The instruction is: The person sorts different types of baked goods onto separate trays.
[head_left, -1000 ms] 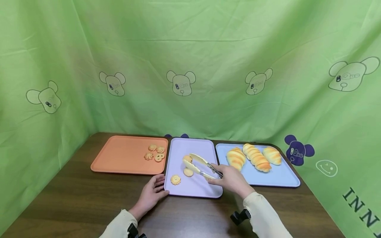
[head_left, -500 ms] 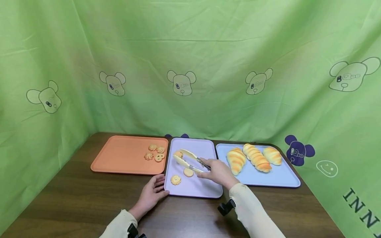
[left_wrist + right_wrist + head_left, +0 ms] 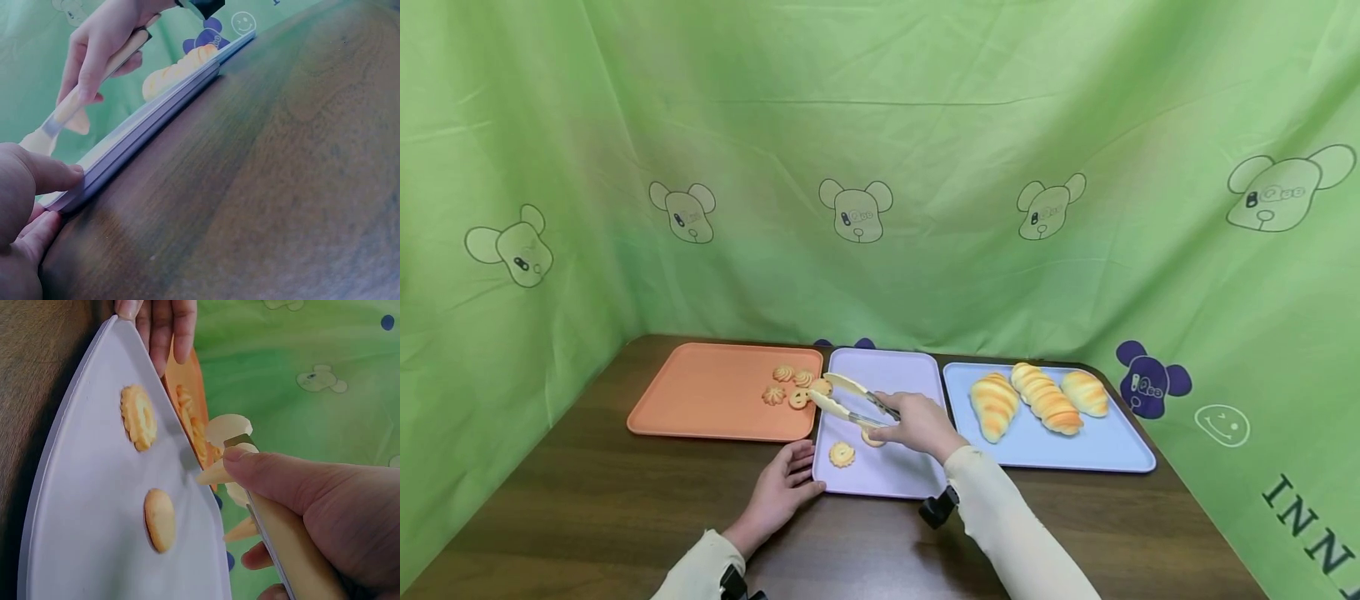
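Observation:
My right hand (image 3: 917, 427) grips food tongs (image 3: 833, 407) with cream-coloured tips. A round cookie (image 3: 823, 386) sits between those tips, over the border of the lilac tray (image 3: 910, 477) and the orange tray (image 3: 707, 392). At the lilac tray's near left corner, my left hand (image 3: 781, 487) holds the edge, its thumb (image 3: 59, 177) on the rim and fingers along the side. A scalloped cookie (image 3: 139, 417) and a plain oval cookie (image 3: 160, 520) lie on the lilac tray. Several cookies (image 3: 774, 395) are grouped at the orange tray's right side.
To the right, a blue tray (image 3: 1105, 450) carries three bread rolls (image 3: 1047, 398). All three trays stand side by side on a dark wooden table (image 3: 587, 508). A green cloth (image 3: 955, 283) with bear prints hangs behind and at both sides.
My right hand has moved left with the tongs, carrying the cookie from the middle of the lilac tray to the orange tray's right edge. The left hand has stayed in place.

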Demonstrator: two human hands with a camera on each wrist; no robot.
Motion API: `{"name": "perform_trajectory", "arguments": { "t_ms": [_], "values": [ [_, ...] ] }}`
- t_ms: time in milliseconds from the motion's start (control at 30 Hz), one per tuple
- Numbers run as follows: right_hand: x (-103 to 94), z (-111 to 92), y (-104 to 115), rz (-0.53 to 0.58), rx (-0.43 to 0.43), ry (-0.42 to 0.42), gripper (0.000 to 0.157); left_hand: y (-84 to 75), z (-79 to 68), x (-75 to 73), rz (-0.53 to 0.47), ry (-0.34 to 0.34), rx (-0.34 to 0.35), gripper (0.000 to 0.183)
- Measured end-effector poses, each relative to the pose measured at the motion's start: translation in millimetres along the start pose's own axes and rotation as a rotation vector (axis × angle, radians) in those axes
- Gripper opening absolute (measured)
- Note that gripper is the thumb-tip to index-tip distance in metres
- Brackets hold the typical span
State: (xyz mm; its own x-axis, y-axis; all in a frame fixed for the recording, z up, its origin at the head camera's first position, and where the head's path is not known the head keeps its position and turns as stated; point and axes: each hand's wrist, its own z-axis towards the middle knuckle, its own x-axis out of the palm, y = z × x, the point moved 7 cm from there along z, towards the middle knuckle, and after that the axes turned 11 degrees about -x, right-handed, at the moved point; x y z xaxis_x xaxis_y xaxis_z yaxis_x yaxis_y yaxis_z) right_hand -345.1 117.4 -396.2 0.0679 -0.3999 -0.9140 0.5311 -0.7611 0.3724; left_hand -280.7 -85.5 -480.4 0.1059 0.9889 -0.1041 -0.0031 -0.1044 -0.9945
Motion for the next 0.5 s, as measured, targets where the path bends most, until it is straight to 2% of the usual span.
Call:
{"name": "perform_trajectory", "arguments": {
  "t_ms": [500],
  "values": [
    [14.0,24,13,-0.027,-0.093,0.089,0.070,1.1,2.0,-0.1,0.020,-0.004,0.006,0.057]
  ]
}}
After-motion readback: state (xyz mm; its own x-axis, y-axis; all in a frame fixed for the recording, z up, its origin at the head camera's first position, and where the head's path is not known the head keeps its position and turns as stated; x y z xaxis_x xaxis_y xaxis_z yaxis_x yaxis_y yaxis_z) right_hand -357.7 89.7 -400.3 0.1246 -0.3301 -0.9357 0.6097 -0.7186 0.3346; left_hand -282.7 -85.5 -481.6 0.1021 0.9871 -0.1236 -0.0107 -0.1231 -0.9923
